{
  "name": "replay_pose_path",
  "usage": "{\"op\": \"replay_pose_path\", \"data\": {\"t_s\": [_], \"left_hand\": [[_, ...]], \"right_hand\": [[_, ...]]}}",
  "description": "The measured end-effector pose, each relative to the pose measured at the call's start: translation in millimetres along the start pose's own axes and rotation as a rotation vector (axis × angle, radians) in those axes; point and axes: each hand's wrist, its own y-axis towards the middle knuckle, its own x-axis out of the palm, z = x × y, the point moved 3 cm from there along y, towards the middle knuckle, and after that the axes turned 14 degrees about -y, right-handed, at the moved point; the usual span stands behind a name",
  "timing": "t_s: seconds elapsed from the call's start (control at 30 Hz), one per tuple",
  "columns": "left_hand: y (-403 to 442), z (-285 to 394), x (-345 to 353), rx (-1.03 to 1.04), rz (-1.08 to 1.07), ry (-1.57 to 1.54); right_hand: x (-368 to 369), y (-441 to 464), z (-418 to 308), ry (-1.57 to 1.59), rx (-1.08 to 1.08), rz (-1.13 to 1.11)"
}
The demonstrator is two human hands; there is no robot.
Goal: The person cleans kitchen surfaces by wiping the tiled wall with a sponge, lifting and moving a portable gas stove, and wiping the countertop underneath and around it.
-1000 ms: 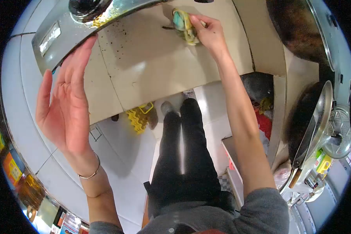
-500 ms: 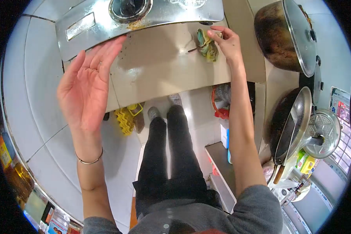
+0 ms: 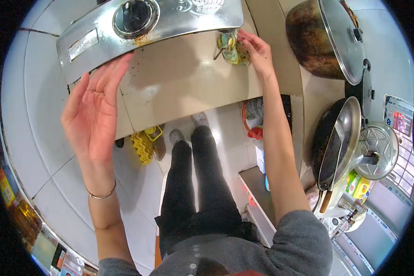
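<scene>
My left hand point(image 3: 94, 106) is raised with the palm showing and the fingers stretched out. Its fingertips reach the lower front edge of a steel gas stove point(image 3: 188, 23), partly hidden there. With fingers bent, my right hand point(image 3: 258, 51) pinches a crumpled green-and-yellow cloth point(image 3: 234, 49) by the stove's right front corner. A thin dark strand sticks out from the cloth. Rusty grime marks the stove panel below its black knob point(image 3: 133, 18). Under the stove edge, dark crumbs dot the beige countertop point(image 3: 170, 83).
To the right are a scorched pot point(image 3: 308, 39) with a glass lid, a black wok point(image 3: 324, 142) holding a spatula point(image 3: 338, 156), and a perforated steel lid point(image 3: 377, 149). Below the counter stand a yellow egg tray point(image 3: 141, 148) and a red basket point(image 3: 250, 122). White tiled wall point(image 3: 41, 115) borders the left.
The stove sits further left and lower in view, showing more of its knob. The cloth and my right hand have shifted slightly left and up, closer to the stove edge. My left hand keeps its pose.
</scene>
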Motion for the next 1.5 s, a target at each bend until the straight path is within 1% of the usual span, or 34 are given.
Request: {"op": "replay_pose_path", "data": {"t_s": [0.03,0.1,0.13,0.2,0.23,0.3,0.33,0.43,0.47,0.5,0.57,0.6,0.67,0.77,0.83,0.87,0.9,0.97,1.0,1.07,1.1,1.23,1.3,1.33,1.4,1.43,1.5], "left_hand": [[-0.1,-0.1,0.2,0.008,-0.001,0.004],[0.0,0.1,0.6,0.014,0.000,0.009],[0.0,0.0,0.5,0.008,0.001,-0.007],[0.0,-2.0,0.8,0.003,0.004,-0.021],[0.1,-2.4,1.1,0.013,0.005,-0.005],[0.4,-3.5,2.1,0.021,0.008,0.013],[0.3,-4.2,3.2,0.014,0.012,0.013],[0.1,-4.6,3.7,-0.002,0.006,0.005],[0.1,-4.4,4.2,-0.008,-0.006,-0.004],[-0.1,-5.1,5.1,-0.009,-0.007,-0.003],[-0.5,-6.9,6.2,0.006,0.002,0.010],[-0.6,-7.5,6.2,-0.001,0.002,0.011],[-0.5,-6.2,5.1,0.033,0.018,0.016],[1.3,-5.3,3.6,0.005,-0.015,-0.028],[1.8,-5.5,6.2,-0.010,-0.029,-0.051],[2.0,-5.2,7.3,-0.018,-0.037,-0.073],[2.2,-4.0,8.2,-0.021,-0.037,-0.068],[2.8,-0.8,9.4,-0.009,-0.026,-0.041],[3.3,-0.5,10.0,-0.012,-0.023,-0.035],[3.3,-1.8,10.6,-0.023,-0.002,-0.111],[3.7,-2.7,10.7,-0.032,-0.001,-0.105],[4.6,-1.2,11.1,-0.014,-0.014,-0.071],[5.6,0.2,10.2,-0.007,-0.017,-0.049],[5.7,0.5,10.3,-0.010,-0.012,-0.093],[5.8,-2.7,13.6,0.008,0.018,-0.126],[5.5,-2.3,14.4,0.003,0.035,-0.110],[5.0,-0.1,14.5,0.009,0.020,-0.089]], "right_hand": [[-2.5,2.7,7.5,0.000,0.000,0.003],[-5.9,6.3,20.6,-0.380,0.013,0.111],[-5.5,6.2,27.8,-0.380,0.013,0.112],[1.5,5.0,26.4,-0.358,-0.117,0.054],[4.8,4.5,27.5,-0.357,-0.115,0.055],[19.1,-3.2,10.3,-0.516,-0.426,0.007],[24.1,-6.5,9.0,-0.462,-0.320,-0.062],[28.9,-10.8,3.8,-0.544,-0.321,-0.073],[30.5,-11.9,5.0,-0.649,-0.367,-0.050],[35.1,-11.8,8.1,-0.649,-0.367,-0.048],[49.8,-15.8,4.4,-0.741,-0.606,0.052],[53.1,-20.5,-0.1,-0.792,-0.632,0.071],[56.7,-14.7,3.0,-0.782,-0.620,0.073],[56.8,-12.2,8.0,-0.737,-0.577,0.102],[56.5,-5.8,15.0,-0.721,-0.531,0.073],[51.5,-3.3,13.7,-0.627,-0.527,0.126],[44.7,-4.9,10.6,-0.623,-0.525,0.131],[13.7,-12.8,14.6,-0.636,-0.241,0.456],[7.7,-16.0,24.2,-0.631,-0.235,0.459],[2.2,-23.9,38.9,-0.895,-0.204,0.553],[4.2,-21.5,42.8,-0.893,-0.196,0.560],[13.7,8.3,51.9,-0.959,-0.197,0.586],[15.6,31.2,56.9,-0.979,-0.223,0.531],[16.1,46.6,58.9,-0.969,-0.205,0.541],[20.3,75.7,54.3,-0.959,-0.319,0.614],[22.8,85.2,55.6,-0.948,-0.297,0.611],[30.5,96.7,38.9,-0.934,-0.417,0.653]]}}
